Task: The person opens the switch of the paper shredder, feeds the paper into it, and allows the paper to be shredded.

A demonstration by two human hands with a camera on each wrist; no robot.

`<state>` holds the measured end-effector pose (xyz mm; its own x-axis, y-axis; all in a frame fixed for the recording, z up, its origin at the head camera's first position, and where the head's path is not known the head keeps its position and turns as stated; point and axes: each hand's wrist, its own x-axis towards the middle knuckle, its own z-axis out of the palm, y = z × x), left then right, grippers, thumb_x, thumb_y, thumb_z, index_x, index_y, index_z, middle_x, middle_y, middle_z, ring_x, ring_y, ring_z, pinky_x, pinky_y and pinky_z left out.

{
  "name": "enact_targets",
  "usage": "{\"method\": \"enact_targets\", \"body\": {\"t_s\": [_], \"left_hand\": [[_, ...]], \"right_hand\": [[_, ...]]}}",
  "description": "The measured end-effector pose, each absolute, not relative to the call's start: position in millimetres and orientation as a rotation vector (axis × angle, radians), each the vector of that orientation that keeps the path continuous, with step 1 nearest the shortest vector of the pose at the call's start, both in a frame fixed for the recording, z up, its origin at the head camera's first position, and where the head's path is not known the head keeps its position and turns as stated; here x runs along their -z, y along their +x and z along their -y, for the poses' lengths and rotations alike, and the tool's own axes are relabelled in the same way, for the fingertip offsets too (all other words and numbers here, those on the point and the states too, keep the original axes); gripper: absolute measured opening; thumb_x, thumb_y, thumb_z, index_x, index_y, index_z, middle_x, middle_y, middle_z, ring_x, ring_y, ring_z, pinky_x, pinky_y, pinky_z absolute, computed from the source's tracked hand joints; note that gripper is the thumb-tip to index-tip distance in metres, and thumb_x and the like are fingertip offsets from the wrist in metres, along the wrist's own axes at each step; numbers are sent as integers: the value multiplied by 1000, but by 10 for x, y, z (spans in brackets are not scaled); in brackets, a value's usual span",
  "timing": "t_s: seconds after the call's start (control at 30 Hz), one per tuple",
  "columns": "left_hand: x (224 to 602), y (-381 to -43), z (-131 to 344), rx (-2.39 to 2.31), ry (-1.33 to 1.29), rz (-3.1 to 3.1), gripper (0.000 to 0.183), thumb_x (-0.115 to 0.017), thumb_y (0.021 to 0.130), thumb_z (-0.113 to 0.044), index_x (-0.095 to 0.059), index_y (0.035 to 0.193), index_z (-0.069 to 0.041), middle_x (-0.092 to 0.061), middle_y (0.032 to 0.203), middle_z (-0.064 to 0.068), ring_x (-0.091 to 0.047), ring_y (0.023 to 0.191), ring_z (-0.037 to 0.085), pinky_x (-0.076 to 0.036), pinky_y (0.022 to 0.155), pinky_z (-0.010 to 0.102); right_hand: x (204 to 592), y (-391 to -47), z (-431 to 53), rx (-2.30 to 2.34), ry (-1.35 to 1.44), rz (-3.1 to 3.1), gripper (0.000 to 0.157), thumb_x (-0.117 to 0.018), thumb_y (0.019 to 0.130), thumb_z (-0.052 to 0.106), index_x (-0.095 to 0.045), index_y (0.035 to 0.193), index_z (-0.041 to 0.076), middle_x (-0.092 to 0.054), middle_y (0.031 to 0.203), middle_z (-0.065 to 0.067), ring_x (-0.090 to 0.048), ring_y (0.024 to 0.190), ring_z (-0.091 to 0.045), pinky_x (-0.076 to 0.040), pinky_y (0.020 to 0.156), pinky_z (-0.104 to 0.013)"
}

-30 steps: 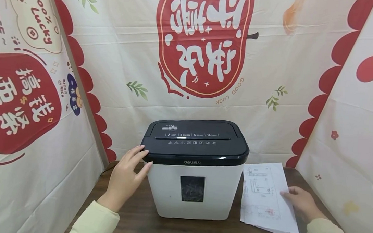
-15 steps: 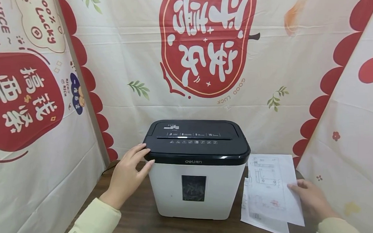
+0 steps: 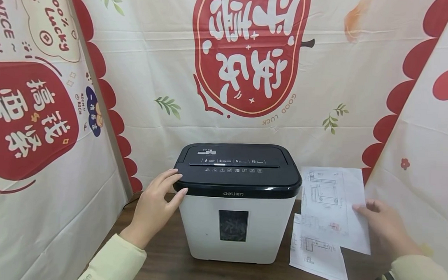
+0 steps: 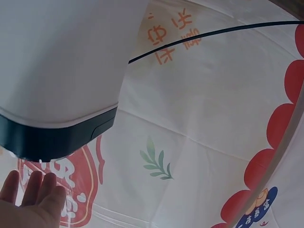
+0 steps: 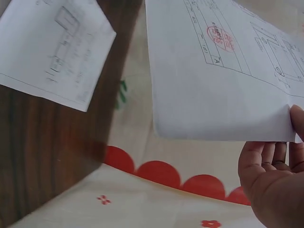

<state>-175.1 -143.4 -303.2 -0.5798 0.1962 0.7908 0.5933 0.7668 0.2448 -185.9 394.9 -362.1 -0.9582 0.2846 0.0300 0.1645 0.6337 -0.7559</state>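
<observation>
A paper shredder (image 3: 239,227) with a white bin and a black top stands upright in the middle of the head view, a narrow slot across its lid. My left hand (image 3: 155,207) rests its fingertips on the lid's left front corner, fingers spread and not curled round it. At the right, my right hand (image 3: 385,226) pinches the right edge of a printed drawing sheet (image 3: 336,205) with a red stamp, held up off the table. In the right wrist view this raised sheet (image 5: 213,95) hangs between thumb and fingers. Another drawing sheet (image 3: 318,258) lies on the table, partly covered by it.
The brown wooden table (image 3: 164,257) carries the shredder and the loose sheet. Printed cloth walls (image 3: 145,71) with red scalloped edges enclose the back and both sides. A black cord (image 4: 213,32) runs from the shredder's rear.
The upper sheet has been lifted by my right hand, moving up and away to the right, which uncovers more of the sheet below. My left hand stays at the shredder's corner.
</observation>
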Motion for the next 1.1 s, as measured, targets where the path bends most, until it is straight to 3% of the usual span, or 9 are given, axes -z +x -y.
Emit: {"method": "enact_targets", "body": {"t_s": [0.13, 0.3, 0.43, 0.57, 0.67, 0.8, 1.03, 1.07, 1.1], "left_hand": [[2965, -1739, 1426, 650, -605, 2133, 38, -77, 81, -13, -68, 116, -2, -63, 124, 14, -60, 114, 33, -50, 94, 50], [2870, -1709, 1412, 677, -598, 2145, 39, -77, 81, -12, -67, 118, -2, -63, 124, 14, -59, 114, 32, -50, 93, 49], [2798, -1698, 1395, 701, -588, 2166, 40, -76, 82, -12, -66, 119, -2, -62, 124, 14, -59, 115, 30, -57, 82, 42], [2720, -1682, 1363, 740, -590, 2188, 41, -75, 83, -13, -65, 121, -2, -62, 125, 13, -58, 116, 28, -56, 84, 41], [2655, -1664, 1330, 772, -595, 2208, 41, -74, 85, -13, -64, 123, -3, -62, 126, 13, -57, 118, 28, -49, 97, 46], [2585, -1655, 1287, 795, -594, 2228, 42, -73, 86, -14, -62, 125, -5, -62, 126, 13, -56, 119, 28, -47, 99, 46], [2469, -1638, 1212, 819, -584, 2263, 41, -71, 88, -17, -61, 127, -7, -61, 128, 13, -55, 121, 29, -46, 100, 47], [2449, -1636, 1200, 827, -582, 2269, 41, -70, 88, -17, -61, 127, -7, -61, 129, 13, -55, 122, 28, -46, 100, 47], [2428, -1635, 1188, 838, -580, 2274, 41, -70, 88, -18, -61, 128, -8, -60, 130, 12, -55, 122, 28, -46, 100, 48]], "right_hand": [[3460, -1819, -3930, -1174, -367, 2675, 69, -49, 97, 44, -37, 132, -15, -42, 125, -40, -42, 105, -49, -40, 79, -55], [3255, -1780, -3902, -1182, -346, 2638, 67, -49, 98, 42, -35, 131, -15, -33, 132, -41, -37, 110, -53, -40, 82, -60], [3103, -1757, -3884, -1117, -314, 2613, 64, -50, 98, 40, -39, 129, -14, -39, 127, -38, -45, 97, -42, -49, 68, -45], [2954, -1740, -3856, -1058, -292, 2569, 58, -52, 98, 37, -44, 126, -12, -45, 122, -35, -47, 86, -29, -43, 55, -26], [2834, -1724, -3817, -1031, -295, 2549, 59, -53, 98, 37, -43, 127, -13, -44, 123, -37, -48, 91, -36, -43, 63, -32], [2683, -1695, -3760, -988, -300, 2523, 58, -53, 97, 37, -44, 126, -13, -47, 121, -36, -47, 95, -42, -39, 70, -41], [2460, -1619, -3688, -957, -276, 2482, 56, -53, 97, 38, -46, 126, -9, -50, 122, -34, -50, 87, -31, -39, 69, -42], [2426, -1609, -3676, -948, -273, 2474, 55, -53, 97, 39, -46, 125, -9, -51, 122, -33, -50, 85, -28, -39, 69, -39], [2390, -1601, -3664, -954, -265, 2462, 55, -53, 97, 39, -47, 125, -8, -58, 117, -23, -50, 84, -25, -38, 69, -38]]}}
